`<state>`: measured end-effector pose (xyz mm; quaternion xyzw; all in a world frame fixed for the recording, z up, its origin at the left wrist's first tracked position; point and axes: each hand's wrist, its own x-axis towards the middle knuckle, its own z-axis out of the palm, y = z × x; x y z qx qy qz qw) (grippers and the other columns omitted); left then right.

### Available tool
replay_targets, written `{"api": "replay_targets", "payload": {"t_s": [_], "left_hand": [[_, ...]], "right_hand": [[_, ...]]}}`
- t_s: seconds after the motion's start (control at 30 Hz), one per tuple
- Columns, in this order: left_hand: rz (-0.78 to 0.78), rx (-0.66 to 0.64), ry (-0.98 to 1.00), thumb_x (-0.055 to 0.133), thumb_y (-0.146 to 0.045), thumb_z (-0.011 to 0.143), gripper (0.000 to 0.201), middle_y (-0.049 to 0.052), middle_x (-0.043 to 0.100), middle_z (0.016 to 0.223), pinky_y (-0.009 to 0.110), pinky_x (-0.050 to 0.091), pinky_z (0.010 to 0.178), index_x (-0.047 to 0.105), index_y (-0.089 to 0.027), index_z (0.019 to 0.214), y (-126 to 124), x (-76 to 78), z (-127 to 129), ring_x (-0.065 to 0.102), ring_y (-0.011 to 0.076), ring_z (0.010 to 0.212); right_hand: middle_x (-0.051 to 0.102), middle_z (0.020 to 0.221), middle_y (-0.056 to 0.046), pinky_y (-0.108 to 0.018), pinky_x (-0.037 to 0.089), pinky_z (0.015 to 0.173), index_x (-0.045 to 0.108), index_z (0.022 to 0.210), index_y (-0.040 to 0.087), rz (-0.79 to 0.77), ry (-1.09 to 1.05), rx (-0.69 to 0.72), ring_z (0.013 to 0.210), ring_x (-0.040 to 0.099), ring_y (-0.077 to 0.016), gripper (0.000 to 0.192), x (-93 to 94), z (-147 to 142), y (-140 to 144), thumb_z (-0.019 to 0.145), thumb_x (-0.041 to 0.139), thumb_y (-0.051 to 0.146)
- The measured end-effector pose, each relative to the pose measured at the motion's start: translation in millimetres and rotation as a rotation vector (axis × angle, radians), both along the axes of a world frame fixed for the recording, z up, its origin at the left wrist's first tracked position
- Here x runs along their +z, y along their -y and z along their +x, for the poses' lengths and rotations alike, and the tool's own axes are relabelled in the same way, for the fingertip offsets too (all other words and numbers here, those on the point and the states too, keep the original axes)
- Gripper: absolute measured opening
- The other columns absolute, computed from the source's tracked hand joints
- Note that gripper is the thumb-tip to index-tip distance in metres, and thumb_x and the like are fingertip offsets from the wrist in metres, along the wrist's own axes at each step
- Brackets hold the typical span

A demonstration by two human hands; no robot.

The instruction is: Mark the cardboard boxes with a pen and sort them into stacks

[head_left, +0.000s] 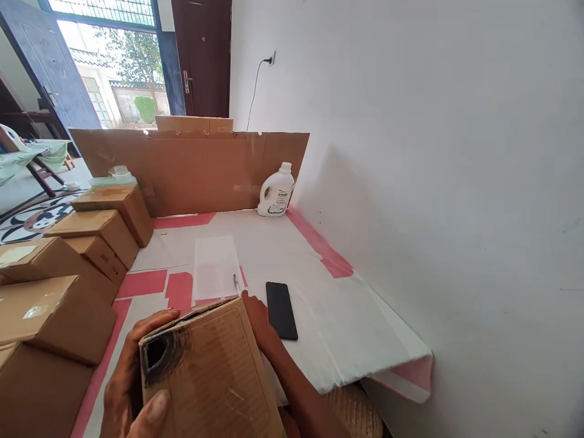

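Observation:
I hold a brown cardboard box (214,371) low at the bottom centre, above the near edge of the table. One corner of it is blackened around a hole. My left hand (130,380) grips its left side, thumb on the top face. My right hand (258,322) clasps its far right edge. Just past the box lie a pen (236,283) and a sheet of white paper (214,266). A black phone (281,309) lies flat to the right of my right hand.
Several closed cardboard boxes (55,304) are stacked along the left. A cardboard sheet (191,167) stands upright at the table's far end, a white jug (276,191) beside it. The table cover (347,328) is white and pink. A white wall runs along the right.

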<state>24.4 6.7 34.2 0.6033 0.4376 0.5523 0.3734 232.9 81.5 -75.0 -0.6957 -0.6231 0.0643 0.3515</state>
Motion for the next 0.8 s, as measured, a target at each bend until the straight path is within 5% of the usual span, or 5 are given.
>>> {"api": "replay_targets", "payload": {"t_s": [0.2, 0.4, 0.53, 0.67, 0.8], "left_hand": [[0.007, 0.048, -0.04, 0.055, -0.059, 0.087, 0.056, 0.004, 0.059, 0.142, 0.036, 0.045, 0.106, 0.057, -0.028, 0.134, -0.2, 1.2, 6.3, 0.054, 0.0337, 0.132], [-0.101, 0.091, 0.022, 0.059, -0.065, 0.081, 0.062, 0.003, 0.063, 0.14, 0.034, 0.051, 0.094, 0.06, -0.029, 0.132, 0.3, 3.3, 6.0, 0.057, 0.0344, 0.128], [-0.089, 0.095, 0.052, 0.063, -0.068, 0.077, 0.064, 0.004, 0.065, 0.138, 0.036, 0.054, 0.093, 0.063, -0.03, 0.128, -3.8, -0.3, 2.4, 0.059, 0.0358, 0.127], [-0.064, 0.099, 0.1, 0.064, -0.069, 0.077, 0.066, 0.006, 0.067, 0.134, 0.038, 0.055, 0.091, 0.062, -0.028, 0.129, -5.2, -6.7, 0.7, 0.06, 0.0381, 0.125], [-0.046, 0.056, 0.146, 0.067, -0.069, 0.077, 0.066, 0.007, 0.068, 0.13, 0.037, 0.055, 0.087, 0.063, -0.027, 0.128, -5.3, -10.6, 0.6, 0.062, 0.0379, 0.122]], "right_hand": [[0.074, 0.101, -0.012, -0.034, 0.051, 0.069, 0.065, 0.1, 0.018, -0.211, 0.087, -0.202, 0.094, 0.076, -0.029, 0.007, -7.4, 23.4, 8.5, 0.094, 0.063, 0.02], [0.066, 0.122, -0.034, -0.059, 0.051, 0.094, 0.064, 0.111, 0.007, -0.496, -0.01, -0.497, 0.121, 0.062, -0.0492, 0.044, -24.5, 61.9, 31.9, 0.08, 0.079, 0.033], [0.07, 0.121, -0.03, -0.05, 0.054, 0.088, 0.064, 0.112, 0.009, -0.559, -0.221, -0.478, 0.115, 0.068, -0.0457, 0.051, -35.0, 75.6, 34.4, 0.075, 0.079, 0.042], [0.08, 0.096, -0.016, -0.04, 0.058, 0.08, 0.067, 0.091, 0.018, -0.507, -0.49, -0.323, 0.098, 0.076, -0.0364, 0.028, -40.4, 77.8, 39.2, 0.081, 0.067, 0.044], [0.081, 0.102, -0.014, -0.042, 0.064, 0.083, 0.068, 0.103, 0.015, -0.392, -0.873, -0.149, 0.098, 0.079, -0.0341, 0.046, -23.8, 76.4, 64.2, 0.083, 0.065, 0.056]]}}
